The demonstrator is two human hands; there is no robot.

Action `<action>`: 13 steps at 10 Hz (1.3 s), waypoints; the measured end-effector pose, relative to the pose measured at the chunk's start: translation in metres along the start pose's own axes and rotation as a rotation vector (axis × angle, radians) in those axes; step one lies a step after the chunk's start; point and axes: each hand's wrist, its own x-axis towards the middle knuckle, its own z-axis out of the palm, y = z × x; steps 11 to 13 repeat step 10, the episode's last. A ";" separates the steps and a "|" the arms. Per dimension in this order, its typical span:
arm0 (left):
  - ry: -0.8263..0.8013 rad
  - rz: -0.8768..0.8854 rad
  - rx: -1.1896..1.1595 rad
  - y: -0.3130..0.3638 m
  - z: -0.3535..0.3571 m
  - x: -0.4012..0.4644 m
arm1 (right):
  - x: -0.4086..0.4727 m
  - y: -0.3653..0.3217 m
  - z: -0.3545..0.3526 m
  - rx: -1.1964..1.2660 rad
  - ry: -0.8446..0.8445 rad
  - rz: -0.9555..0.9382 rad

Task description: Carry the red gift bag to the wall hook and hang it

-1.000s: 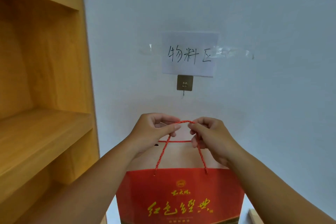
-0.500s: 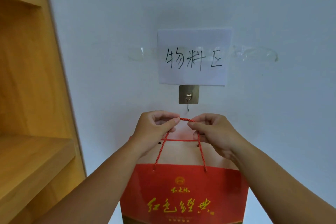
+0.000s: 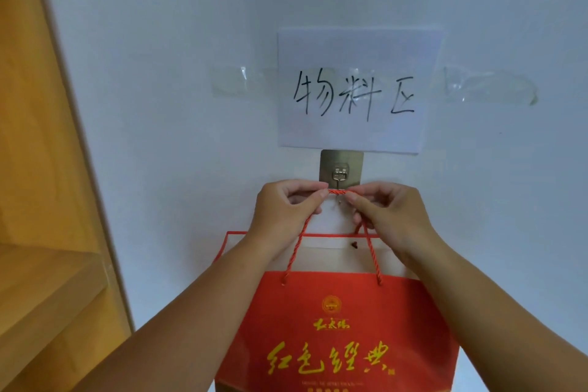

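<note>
At the far left stood a wooden shelf unit [image 3: 38, 232], cut off by the frame edge, with only its side panel and part of one shelf board in view. It was well to the left of both hands.

The left hand [image 3: 283, 204] was raised against the white wall [image 3: 159, 41], its thumb and forefinger pressed together on the twisted red cord handle [image 3: 338, 191]. Its other fingers curled inward, and their tips were hidden behind the hand.

Between the two grips a short stretch of cord ran level and taut. It lay across the lower part of the wall hook [image 3: 340, 173], a metal hook on a square adhesive plate just above the hands. Whether the cord sat over the hook's prong or only passed in front of it could not be told, since the prong's tip was covered by cord and fingertips.

Above the plate a paper sign [image 3: 356, 89] with handwritten characters was fixed to the wall, clear tape showing at either side.

The right hand [image 3: 388, 210] pinched the same cord from the other side, thumb and forefinger closed on it, the remaining fingers folded.

Below both grips hung the red gift bag [image 3: 337, 328], its cords running down from the hands to its front panel. The bag's bottom was cut off by the lower frame edge, and the forearms covered its upper corners. A second handle was only partly visible behind the right hand.
</note>
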 end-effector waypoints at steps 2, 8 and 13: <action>0.005 -0.002 0.058 -0.008 0.006 -0.002 | 0.003 0.012 0.000 -0.223 0.022 -0.102; -0.023 0.201 0.371 -0.030 -0.031 -0.078 | -0.066 0.035 0.010 -0.445 0.152 -0.206; -0.012 0.210 0.567 -0.021 -0.046 -0.149 | -0.121 0.030 0.005 -0.636 0.137 -0.302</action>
